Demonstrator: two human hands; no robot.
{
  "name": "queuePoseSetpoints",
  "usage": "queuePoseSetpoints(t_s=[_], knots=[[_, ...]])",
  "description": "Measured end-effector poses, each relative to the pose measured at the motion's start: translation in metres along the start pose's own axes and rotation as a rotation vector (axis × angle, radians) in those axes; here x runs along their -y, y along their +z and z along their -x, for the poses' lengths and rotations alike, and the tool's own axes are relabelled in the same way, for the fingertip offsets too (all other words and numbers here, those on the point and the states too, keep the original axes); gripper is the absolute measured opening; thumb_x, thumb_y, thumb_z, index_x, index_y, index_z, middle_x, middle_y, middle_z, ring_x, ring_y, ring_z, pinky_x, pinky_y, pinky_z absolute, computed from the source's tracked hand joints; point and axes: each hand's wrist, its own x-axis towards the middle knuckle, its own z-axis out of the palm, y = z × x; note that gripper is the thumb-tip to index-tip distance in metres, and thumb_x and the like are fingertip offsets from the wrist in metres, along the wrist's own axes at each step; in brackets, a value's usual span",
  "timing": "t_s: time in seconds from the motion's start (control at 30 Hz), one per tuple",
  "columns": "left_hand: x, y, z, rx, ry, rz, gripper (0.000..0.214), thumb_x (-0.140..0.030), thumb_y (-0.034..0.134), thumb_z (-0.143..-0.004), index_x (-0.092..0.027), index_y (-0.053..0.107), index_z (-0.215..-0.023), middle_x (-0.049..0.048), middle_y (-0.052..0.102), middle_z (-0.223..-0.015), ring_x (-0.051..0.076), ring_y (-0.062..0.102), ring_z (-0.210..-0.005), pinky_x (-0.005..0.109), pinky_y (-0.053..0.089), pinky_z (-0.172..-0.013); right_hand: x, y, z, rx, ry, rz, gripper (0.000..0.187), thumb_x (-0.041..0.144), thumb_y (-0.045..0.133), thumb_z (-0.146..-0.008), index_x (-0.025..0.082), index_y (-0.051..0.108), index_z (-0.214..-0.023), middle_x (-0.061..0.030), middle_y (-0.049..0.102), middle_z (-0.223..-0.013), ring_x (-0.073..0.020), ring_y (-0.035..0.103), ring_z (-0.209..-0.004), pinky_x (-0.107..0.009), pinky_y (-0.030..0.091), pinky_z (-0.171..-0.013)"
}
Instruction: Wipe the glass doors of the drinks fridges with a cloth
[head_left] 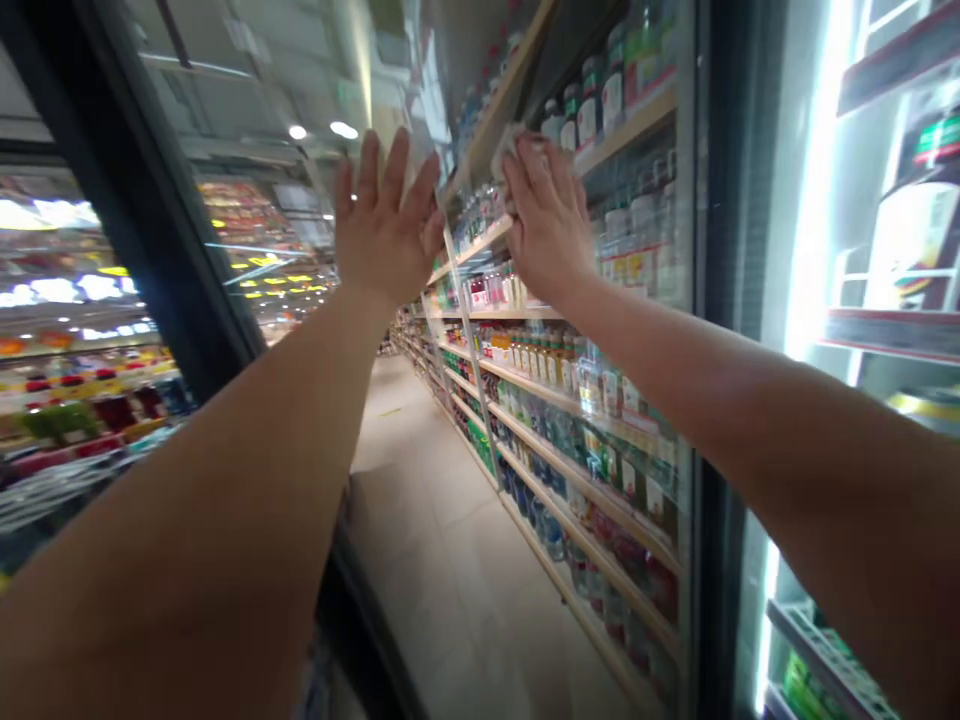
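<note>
A framed glass door (420, 560) stands in front of me, with shelves of bottles showing through it. My left hand (386, 220) lies flat against the upper glass, fingers spread, holding nothing. To its right, my right hand (551, 215) presses a crumpled whitish cloth or tissue (510, 150) to the pane. Its fingers curve over the cloth, most of which is hidden beneath them. Both arms are raised and stretched forward.
The door's dark frame (135, 160) slants down on the left; another dark upright (724, 250) is at right. Beside it is a lit cooler with bottles (919, 220) on shelves. Store displays (82, 400) lie left, and a pale floor (405, 440) runs ahead.
</note>
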Motion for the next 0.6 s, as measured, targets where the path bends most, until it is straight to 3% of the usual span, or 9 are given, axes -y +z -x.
queuePoseSetpoints(t_s=[0.13,0.3,0.37,0.47,0.53,0.6], knots=[[-0.004,-0.006,0.003,0.029,0.008,-0.013,0.068,-0.059,0.024,-0.104,-0.033,0.025,-0.167,-0.0172,0.001,-0.173,0.02,-0.004,-0.163,0.048,-0.007,-0.132,0.007,-0.004,0.006,0.104,-0.155,-0.027,0.069,0.023,0.042,-0.092,0.021,0.04,-0.161,0.0032,0.025,-0.17,-0.0251,0.018,-0.162,-0.053,0.015,-0.137],[-0.007,-0.016,0.008,0.026,0.011,0.002,0.067,-0.059,0.019,-0.103,-0.036,0.026,-0.166,-0.0207,0.004,-0.172,0.012,-0.007,-0.162,0.046,-0.005,-0.134,0.011,-0.002,0.006,-0.01,0.013,-0.052,0.069,0.021,0.038,-0.091,0.015,0.041,-0.16,-0.0026,0.026,-0.17,-0.0313,0.02,-0.16,-0.061,0.02,-0.132],[-0.007,-0.019,0.009,0.043,0.018,0.006,0.066,-0.06,0.02,-0.103,-0.039,0.025,-0.166,-0.0207,0.005,-0.172,0.01,-0.008,-0.162,0.044,-0.003,-0.135,0.013,0.002,0.015,0.005,-0.065,-0.078,0.069,0.022,0.039,-0.091,0.015,0.042,-0.159,-0.0029,0.027,-0.17,-0.0315,0.02,-0.16,-0.062,0.02,-0.132],[-0.008,-0.02,0.009,0.059,0.01,-0.003,0.065,-0.059,0.02,-0.104,-0.039,0.025,-0.166,-0.0193,0.005,-0.172,0.01,-0.008,-0.162,0.043,-0.004,-0.134,0.006,0.007,0.022,0.071,-0.249,-0.093,0.07,0.025,0.043,-0.088,0.023,0.043,-0.158,0.0017,0.031,-0.168,-0.0253,0.023,-0.16,-0.058,0.02,-0.134],[-0.007,-0.018,0.008,0.059,0.011,-0.006,0.066,-0.059,0.019,-0.105,-0.037,0.025,-0.166,-0.0179,0.003,-0.172,0.011,-0.008,-0.162,0.044,-0.004,-0.134,-0.003,0.008,0.018,0.048,-0.207,-0.076,0.071,0.026,0.043,-0.088,0.024,0.043,-0.158,0.0014,0.03,-0.168,-0.0251,0.023,-0.16,-0.058,0.02,-0.133],[-0.007,-0.016,0.007,0.055,0.001,0.005,0.068,-0.061,0.019,-0.104,-0.036,0.026,-0.166,-0.0181,0.003,-0.172,0.013,-0.008,-0.162,0.045,-0.006,-0.133,-0.009,0.006,0.016,-0.015,-0.066,-0.054,0.07,0.025,0.04,-0.089,0.02,0.041,-0.16,-0.0013,0.027,-0.169,-0.0271,0.02,-0.16,-0.059,0.02,-0.132]])
